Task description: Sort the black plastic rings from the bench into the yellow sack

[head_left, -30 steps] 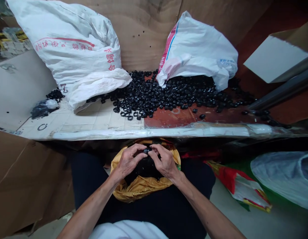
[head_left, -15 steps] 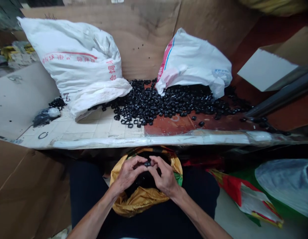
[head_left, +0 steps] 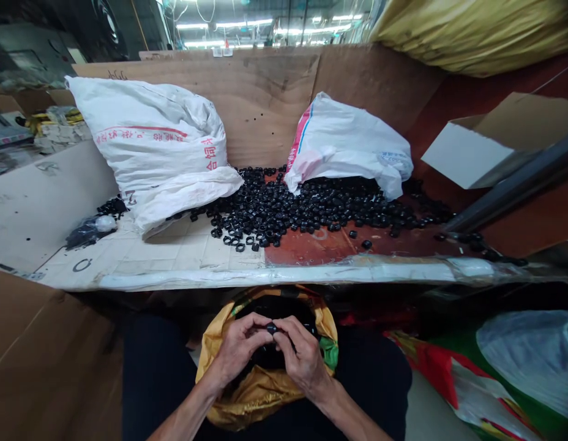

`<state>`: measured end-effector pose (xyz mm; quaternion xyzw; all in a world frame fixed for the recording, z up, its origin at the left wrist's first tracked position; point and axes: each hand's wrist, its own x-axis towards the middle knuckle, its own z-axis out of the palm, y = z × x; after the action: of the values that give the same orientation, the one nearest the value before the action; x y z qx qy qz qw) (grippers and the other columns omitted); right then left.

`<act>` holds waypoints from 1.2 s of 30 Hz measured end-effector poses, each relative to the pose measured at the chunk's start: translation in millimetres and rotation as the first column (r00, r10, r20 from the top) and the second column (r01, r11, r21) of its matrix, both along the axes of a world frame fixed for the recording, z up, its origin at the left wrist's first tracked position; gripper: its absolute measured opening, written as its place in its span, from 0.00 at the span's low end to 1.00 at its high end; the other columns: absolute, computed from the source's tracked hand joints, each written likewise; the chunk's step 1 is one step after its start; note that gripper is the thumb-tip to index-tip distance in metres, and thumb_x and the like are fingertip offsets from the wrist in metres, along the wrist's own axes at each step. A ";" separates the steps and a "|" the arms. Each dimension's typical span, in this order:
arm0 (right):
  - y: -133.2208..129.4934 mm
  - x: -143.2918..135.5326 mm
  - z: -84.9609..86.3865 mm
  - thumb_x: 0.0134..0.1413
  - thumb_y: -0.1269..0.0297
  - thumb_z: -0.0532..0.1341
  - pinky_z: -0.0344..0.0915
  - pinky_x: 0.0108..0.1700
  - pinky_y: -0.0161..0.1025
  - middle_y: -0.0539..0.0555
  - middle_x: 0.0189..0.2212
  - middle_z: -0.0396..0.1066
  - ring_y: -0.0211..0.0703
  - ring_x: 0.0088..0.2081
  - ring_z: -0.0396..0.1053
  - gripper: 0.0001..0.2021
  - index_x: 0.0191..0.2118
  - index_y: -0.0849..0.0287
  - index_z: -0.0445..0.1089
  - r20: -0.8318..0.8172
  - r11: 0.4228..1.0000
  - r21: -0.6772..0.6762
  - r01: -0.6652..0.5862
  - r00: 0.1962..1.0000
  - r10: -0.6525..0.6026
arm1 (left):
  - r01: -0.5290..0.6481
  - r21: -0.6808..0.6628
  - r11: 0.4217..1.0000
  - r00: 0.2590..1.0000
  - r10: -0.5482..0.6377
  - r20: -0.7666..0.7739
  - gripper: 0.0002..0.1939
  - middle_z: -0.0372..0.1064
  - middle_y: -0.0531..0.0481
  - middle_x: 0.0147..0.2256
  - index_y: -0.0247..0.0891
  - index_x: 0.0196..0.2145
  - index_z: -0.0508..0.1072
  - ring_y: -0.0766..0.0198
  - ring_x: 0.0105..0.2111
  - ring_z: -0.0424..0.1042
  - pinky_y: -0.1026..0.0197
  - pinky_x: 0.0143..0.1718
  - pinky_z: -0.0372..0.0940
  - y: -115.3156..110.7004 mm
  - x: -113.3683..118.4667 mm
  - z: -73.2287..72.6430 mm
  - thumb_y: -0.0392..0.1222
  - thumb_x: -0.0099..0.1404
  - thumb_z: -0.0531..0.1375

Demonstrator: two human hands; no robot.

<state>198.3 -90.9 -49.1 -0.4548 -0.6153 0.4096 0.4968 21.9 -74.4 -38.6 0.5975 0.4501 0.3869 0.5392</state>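
Observation:
Between the fingertips of both hands is a small black ring-shaped part (head_left: 271, 328), too small to make out in detail. My left hand (head_left: 240, 346) pinches it from the left, thumb and forefinger closed. My right hand (head_left: 302, 355) grips it from the right in the same way. Both hands are over the mouth of a yellow woven sack (head_left: 261, 398), which stands between the knees with dark contents inside. On the bench in front lies a heap of similar black rings (head_left: 284, 211), nut-like in shape.
A white sack (head_left: 160, 135) leans on the bench at left, and another white sack (head_left: 352, 141) rests on the heap. At right are a cardboard box (head_left: 472, 153) and a dark metal bar (head_left: 508, 184). The bench's taped front edge (head_left: 275, 275) runs just beyond the hands.
The head view has tilted up, so the bench and hands appear lower and ceiling lights show at the top. Both hands still hold the black part, with the fingertips now closer together.

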 end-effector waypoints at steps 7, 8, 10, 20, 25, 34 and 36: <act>-9.6 -16.9 -10.1 0.56 0.47 0.65 0.61 0.26 0.33 0.45 0.15 0.62 0.33 0.18 0.59 0.19 0.29 0.60 0.68 -0.452 0.813 -0.573 -0.102 0.867 -0.211 | 0.255 0.604 0.755 0.922 -0.001 -0.388 0.13 0.76 0.42 0.47 0.39 0.52 0.71 0.58 0.48 0.77 0.57 0.49 0.73 -2.1 -14.4 -17.7 0.34 0.72 0.55; -10.7 -18.0 -12.2 0.53 0.49 0.67 0.61 0.25 0.33 0.45 0.16 0.62 0.32 0.18 0.58 0.19 0.28 0.60 0.67 -0.510 0.751 -0.642 -0.153 0.817 -0.270 | 0.332 0.661 0.673 0.891 0.007 -0.454 0.15 0.76 0.41 0.48 0.38 0.55 0.69 0.58 0.49 0.76 0.57 0.50 0.73 -2.5 -17.0 -21.6 0.33 0.73 0.53; -11.2 -17.5 -15.9 0.50 0.59 0.69 0.60 0.23 0.31 0.44 0.18 0.62 0.30 0.17 0.56 0.14 0.26 0.60 0.65 -0.546 0.594 -0.762 -0.256 0.749 -0.377 | 0.459 0.700 0.547 0.828 0.022 -0.560 0.17 0.75 0.38 0.50 0.35 0.58 0.66 0.57 0.50 0.76 0.56 0.49 0.73 -3.2 -21.3 -29.0 0.32 0.74 0.50; -4.2 -6.3 -22.6 0.57 0.69 0.60 0.58 0.24 0.30 0.45 0.17 0.60 0.31 0.17 0.56 0.08 0.27 0.60 0.65 -0.289 0.385 -0.896 -0.222 0.949 -0.126 | 0.685 0.593 0.423 0.693 -0.128 -0.709 0.13 0.75 0.41 0.44 0.36 0.53 0.69 0.60 0.41 0.77 0.62 0.38 0.73 0.1 -30.1 -13.4 0.33 0.72 0.53; 47.8 3.1 35.7 0.63 0.62 0.58 0.64 0.39 0.37 0.52 0.30 0.71 0.43 0.32 0.70 0.07 0.39 0.58 0.72 0.343 0.998 -0.016 0.057 0.938 -0.048 | 0.228 0.674 0.703 0.841 0.206 -0.500 0.06 0.74 0.45 0.40 0.39 0.44 0.72 0.60 0.40 0.76 0.58 0.43 0.71 44.9 -43.2 50.0 0.40 0.69 0.60; 170.9 -46.6 72.8 0.66 0.56 0.58 0.65 0.40 0.39 0.58 0.45 0.71 0.49 0.39 0.74 0.14 0.52 0.55 0.69 0.807 0.986 0.142 0.092 0.566 -0.169 | -0.123 0.560 0.819 0.546 0.527 -0.651 0.12 0.73 0.44 0.40 0.36 0.44 0.75 0.55 0.39 0.74 0.57 0.43 0.68 162.0 -30.6 55.4 0.40 0.63 0.64; 172.7 -49.3 68.3 0.67 0.57 0.57 0.64 0.40 0.39 0.59 0.45 0.71 0.49 0.39 0.74 0.13 0.51 0.56 0.69 0.815 0.987 0.134 0.091 0.556 -0.163 | -0.122 0.578 0.807 0.558 0.537 -0.632 0.09 0.73 0.44 0.39 0.37 0.41 0.76 0.55 0.39 0.74 0.57 0.42 0.67 162.9 -29.9 49.5 0.39 0.62 0.64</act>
<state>149.1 81.8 19.2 -0.6169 -0.7564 0.0898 0.1982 -7.9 88.5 10.9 0.7161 0.6349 0.2865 0.0450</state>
